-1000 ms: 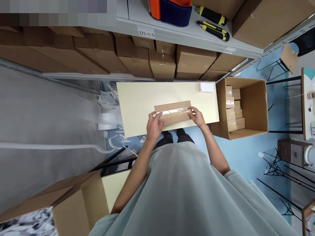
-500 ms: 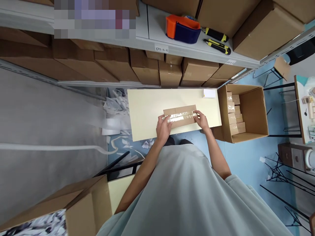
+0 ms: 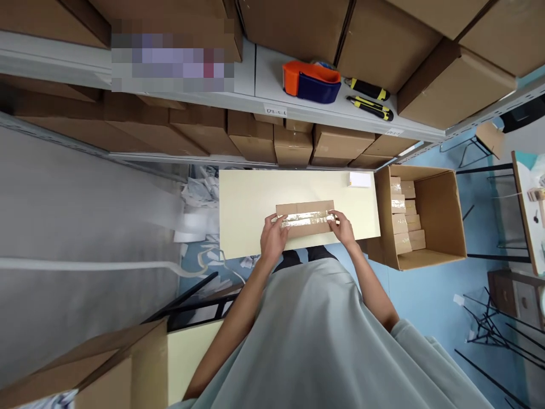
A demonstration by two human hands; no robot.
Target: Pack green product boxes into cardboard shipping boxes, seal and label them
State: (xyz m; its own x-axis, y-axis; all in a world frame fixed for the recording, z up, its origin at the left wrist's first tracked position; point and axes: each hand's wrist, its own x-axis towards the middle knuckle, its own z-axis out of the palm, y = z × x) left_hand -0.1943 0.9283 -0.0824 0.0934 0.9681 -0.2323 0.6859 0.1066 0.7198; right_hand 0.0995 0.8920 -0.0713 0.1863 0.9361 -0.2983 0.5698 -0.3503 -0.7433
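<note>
A flat brown cardboard box (image 3: 305,230) lies on the cream tabletop (image 3: 242,199), with shiny clear tape running along the middle of its upper face. My left hand (image 3: 273,238) grips its left end, fingertips on the tape and thumb near the front edge. At the right end, the fingers of my right hand (image 3: 343,229) are closed on the edge and touch the tape's end. The underside of the box is hidden. Near the table's back right corner sits a small white box (image 3: 360,180).
Right of the table stands an open carton (image 3: 440,216) holding several small taped boxes (image 3: 400,223). A shelf above the table carries an orange and blue tape dispenser (image 3: 313,82), utility knives (image 3: 369,99) and cartons. Another open carton (image 3: 149,358) is at lower left.
The view has tilted up a little, so the scene sits lower. The cardboard box has shifted slightly left on the table and lies straighter, with both hands still at its ends.
</note>
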